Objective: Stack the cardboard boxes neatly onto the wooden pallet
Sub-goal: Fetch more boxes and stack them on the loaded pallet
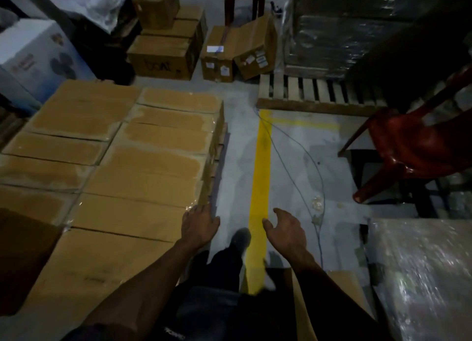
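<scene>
A flat layer of taped cardboard boxes [120, 167] fills the left side, stacked side by side; slats of a pallet show under their right edge [221, 146]. My left hand [199, 224] hovers at the right edge of that layer, fingers spread, holding nothing. My right hand [286, 229] is out over the grey floor beside the yellow line, fingers apart and empty. A second wooden pallet [314, 93] lies at the upper right, its front slats bare. More loose cardboard boxes [237, 52] stand on the floor beyond.
A yellow floor line [260, 177] runs up the aisle. A red plastic chair [408, 149] stands at right, a thin cable [304, 162] trails across the floor. Shrink-wrapped loads sit at upper right [339, 26] and lower right [421, 271]. A white printed box [38, 57] stands at left.
</scene>
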Action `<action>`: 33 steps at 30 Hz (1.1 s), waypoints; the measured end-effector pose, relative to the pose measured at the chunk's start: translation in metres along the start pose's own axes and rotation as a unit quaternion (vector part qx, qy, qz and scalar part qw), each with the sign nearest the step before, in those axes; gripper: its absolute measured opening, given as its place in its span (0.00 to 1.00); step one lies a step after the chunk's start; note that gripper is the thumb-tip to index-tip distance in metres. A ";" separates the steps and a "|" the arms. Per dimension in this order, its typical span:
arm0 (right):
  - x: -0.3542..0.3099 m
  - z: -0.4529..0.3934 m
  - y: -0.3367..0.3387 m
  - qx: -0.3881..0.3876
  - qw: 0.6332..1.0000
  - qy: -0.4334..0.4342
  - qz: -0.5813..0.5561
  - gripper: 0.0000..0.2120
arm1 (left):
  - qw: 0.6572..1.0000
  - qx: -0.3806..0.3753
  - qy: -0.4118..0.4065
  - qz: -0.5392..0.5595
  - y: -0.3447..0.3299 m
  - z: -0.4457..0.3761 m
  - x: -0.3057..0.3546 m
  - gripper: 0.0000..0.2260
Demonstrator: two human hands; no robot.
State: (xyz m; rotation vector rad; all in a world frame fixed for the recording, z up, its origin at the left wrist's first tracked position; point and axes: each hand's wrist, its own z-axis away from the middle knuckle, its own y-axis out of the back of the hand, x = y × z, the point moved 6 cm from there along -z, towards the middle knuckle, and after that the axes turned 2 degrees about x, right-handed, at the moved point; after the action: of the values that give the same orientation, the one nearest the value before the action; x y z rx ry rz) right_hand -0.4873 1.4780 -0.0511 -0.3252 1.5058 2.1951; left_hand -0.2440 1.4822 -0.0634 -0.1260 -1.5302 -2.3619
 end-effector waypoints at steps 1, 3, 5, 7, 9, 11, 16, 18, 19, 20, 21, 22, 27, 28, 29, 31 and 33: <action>-0.003 -0.022 0.005 -0.001 1.000 0.005 0.006 0.30 | 1.000 0.001 0.005 0.011 0.006 -0.022 0.005 0.31; -0.010 -0.068 0.015 0.001 1.000 0.016 0.016 0.30 | 0.999 0.011 0.019 0.041 0.020 -0.070 0.011 0.30; -0.020 -0.118 0.030 0.006 0.999 0.025 0.025 0.30 | 0.997 0.032 0.023 0.065 0.039 -0.121 0.017 0.29; -0.036 -0.173 0.048 0.008 0.999 0.025 0.031 0.29 | 0.996 0.032 0.031 0.073 0.060 -0.179 0.021 0.27; -0.056 -0.226 0.069 0.012 0.999 0.027 0.038 0.29 | 0.996 0.038 0.030 0.076 0.089 -0.234 0.031 0.27; -0.077 -0.270 0.092 0.020 0.998 0.034 0.038 0.29 | 0.995 0.047 0.025 0.081 0.119 -0.277 0.042 0.27; -0.115 -0.367 0.137 0.023 0.998 0.039 0.032 0.29 | 0.994 0.085 0.005 0.072 0.189 -0.361 0.075 0.24; -0.126 -0.408 0.147 0.015 0.999 0.042 0.029 0.29 | 0.994 0.085 0.014 0.068 0.206 -0.393 0.084 0.27; -0.132 -0.429 0.152 0.011 0.999 0.044 0.027 0.29 | 0.994 0.088 0.017 0.067 0.211 -0.409 0.088 0.26; -0.137 -0.447 0.156 0.010 0.999 0.046 0.026 0.29 | 0.993 0.091 0.017 0.066 0.215 -0.422 0.091 0.27; -0.142 -0.471 0.160 0.008 0.998 0.052 0.024 0.28 | 0.993 0.091 0.022 0.068 0.219 -0.440 0.095 0.27; -0.145 -0.494 0.162 0.006 0.998 0.057 0.024 0.28 | 0.993 0.093 0.030 0.071 0.221 -0.457 0.098 0.27; -0.172 -0.624 0.180 -0.033 0.994 0.094 0.040 0.29 | 0.987 0.102 0.094 0.081 0.234 -0.552 0.108 0.26; -0.180 -0.652 0.186 -0.046 0.992 0.106 0.045 0.29 | 0.984 0.102 0.114 0.090 0.241 -0.570 0.112 0.29; -0.189 -0.677 0.194 -0.058 0.990 0.118 0.051 0.29 | 0.981 0.106 0.130 0.099 0.248 -0.586 0.117 0.31; -0.210 -0.724 0.210 -0.079 0.985 0.141 0.062 0.30 | 0.974 0.118 0.159 0.114 0.267 -0.616 0.126 0.33; -0.233 -0.765 0.224 -0.096 0.979 0.165 0.079 0.31 | 0.962 0.127 0.199 0.138 0.287 -0.646 0.131 0.30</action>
State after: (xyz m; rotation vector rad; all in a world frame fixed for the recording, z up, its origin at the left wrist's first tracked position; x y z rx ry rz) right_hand -0.4422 0.6482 -0.0521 -0.6818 1.5319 2.5173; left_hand -0.2127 0.7637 -0.0529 0.1772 -1.4867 -1.8220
